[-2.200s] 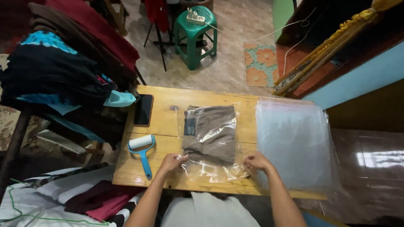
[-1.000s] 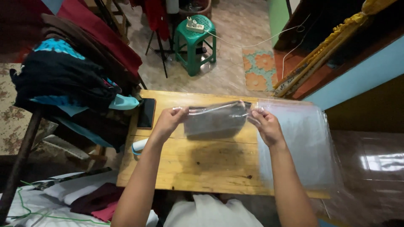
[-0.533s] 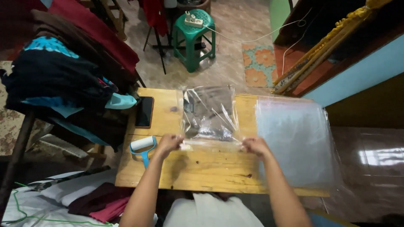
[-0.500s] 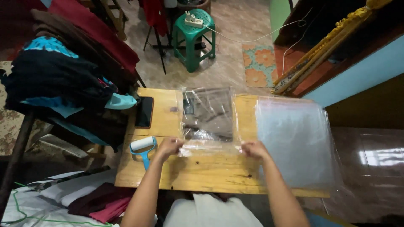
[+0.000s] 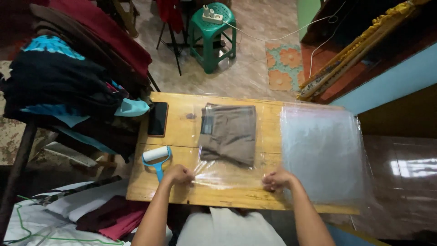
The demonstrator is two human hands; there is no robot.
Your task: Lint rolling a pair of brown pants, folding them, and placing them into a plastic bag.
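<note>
Our left hand point(image 5: 178, 174) and right hand point(image 5: 276, 179), each pinched on a near corner of the clear plastic bag point(image 5: 227, 171), hold it flat on the wooden tabletop point(image 5: 182, 132) over the folded brown garment point(image 5: 230, 133), with a blue lint roller point(image 5: 157, 157), black phone point(image 5: 158, 118) and stacked bags point(image 5: 321, 150) alongside.

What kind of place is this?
Probably a small home clothes-packing spot: folded trousers in a clear bag, spare bags, heaped clothes beside the table, and a lint roller.
</note>
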